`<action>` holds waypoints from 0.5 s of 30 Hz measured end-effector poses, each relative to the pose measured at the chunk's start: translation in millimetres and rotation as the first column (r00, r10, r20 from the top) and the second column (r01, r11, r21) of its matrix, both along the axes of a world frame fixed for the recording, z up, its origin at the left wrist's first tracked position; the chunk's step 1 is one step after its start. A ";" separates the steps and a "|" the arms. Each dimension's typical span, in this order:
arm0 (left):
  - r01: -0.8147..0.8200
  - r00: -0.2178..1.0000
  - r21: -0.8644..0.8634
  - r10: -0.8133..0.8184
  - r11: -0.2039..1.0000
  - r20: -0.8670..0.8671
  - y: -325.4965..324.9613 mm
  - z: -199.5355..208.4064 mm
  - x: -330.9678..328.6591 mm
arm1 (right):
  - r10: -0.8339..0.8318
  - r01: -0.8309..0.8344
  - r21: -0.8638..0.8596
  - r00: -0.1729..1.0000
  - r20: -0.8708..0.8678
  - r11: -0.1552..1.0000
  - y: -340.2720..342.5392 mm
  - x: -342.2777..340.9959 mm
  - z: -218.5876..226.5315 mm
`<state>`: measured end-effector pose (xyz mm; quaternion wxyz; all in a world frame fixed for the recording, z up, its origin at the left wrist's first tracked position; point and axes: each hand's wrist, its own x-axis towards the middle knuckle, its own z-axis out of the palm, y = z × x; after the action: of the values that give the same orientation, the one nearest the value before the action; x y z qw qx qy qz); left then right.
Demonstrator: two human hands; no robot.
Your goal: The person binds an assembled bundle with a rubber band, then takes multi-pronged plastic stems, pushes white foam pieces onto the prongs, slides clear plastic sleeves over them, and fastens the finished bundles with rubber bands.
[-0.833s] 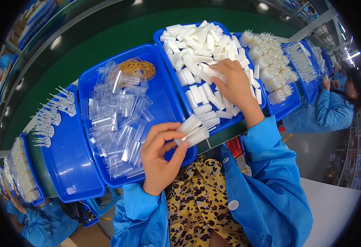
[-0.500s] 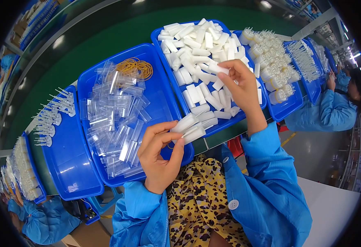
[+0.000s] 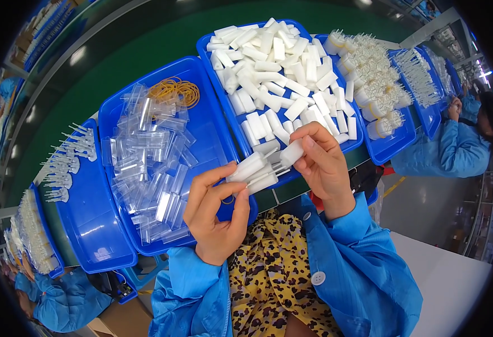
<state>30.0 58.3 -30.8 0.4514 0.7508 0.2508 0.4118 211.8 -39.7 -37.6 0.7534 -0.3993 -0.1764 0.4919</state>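
Note:
My left hand is closed, thumb and fingers pinching a small bundle of white foam blocks with thin prongs sticking out on its right side. In my right hand, also closed, is one white foam block, held at the prong tips. Whether a prong has entered the block is too small to tell. Just beyond my hands, a blue tray holds a heap of similar white foam blocks. To the left, a second blue tray contains clear plastic sleeves and yellow rubber bands.
Farther left, a blue tray carries white pronged parts. On the right, another tray is filled with white pronged assemblies. A co-worker in blue sits at the right; another blue sleeve shows at lower left.
My right hand has come down and toward me from above the foam heap, bringing the foam block to the bundle. My left hand has barely shifted and keeps its pinch.

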 end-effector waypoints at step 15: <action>-0.026 0.999 -0.014 0.026 1.000 -0.024 -0.8 -3.0 -1.5 | -0.186 0.134 0.147 0.877 0.443 0.980 -3.6 2.3 -11.0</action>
<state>28.5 57.5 -33.8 0.4484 0.7491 0.2689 0.4068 214.1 -43.3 -48.6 0.7504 -0.4736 -0.3411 0.3102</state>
